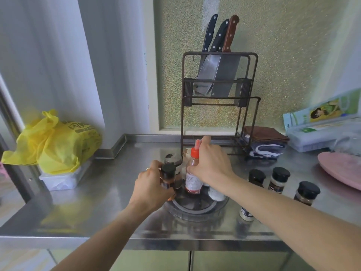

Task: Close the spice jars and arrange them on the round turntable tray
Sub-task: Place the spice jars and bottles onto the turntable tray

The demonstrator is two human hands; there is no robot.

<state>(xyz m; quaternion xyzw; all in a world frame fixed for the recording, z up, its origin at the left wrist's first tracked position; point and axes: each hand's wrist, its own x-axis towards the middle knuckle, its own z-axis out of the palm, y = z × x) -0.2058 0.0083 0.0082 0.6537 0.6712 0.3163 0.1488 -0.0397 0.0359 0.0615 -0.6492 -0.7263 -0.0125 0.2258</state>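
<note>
The round clear turntable tray (197, 211) sits on the steel counter in front of me. My left hand (151, 184) grips a black-capped jar of red spice (168, 178) at the tray's left edge. My right hand (212, 163) is wrapped around a red-capped squeeze bottle (192, 174) standing on the tray. A glass jar with a metal lid (172, 159) stands behind them, and a white-filled jar (215, 193) stands under my right wrist. Three black-capped jars (279, 178) wait on the counter to the right, and a small one (245, 213) is partly hidden by my forearm.
A knife rack (218, 90) with three knives stands just behind the tray. A yellow bag (52, 141) on a plastic box is at the left. Folded cloths (263, 141), a pink plate (341, 169) and boxes are at the right.
</note>
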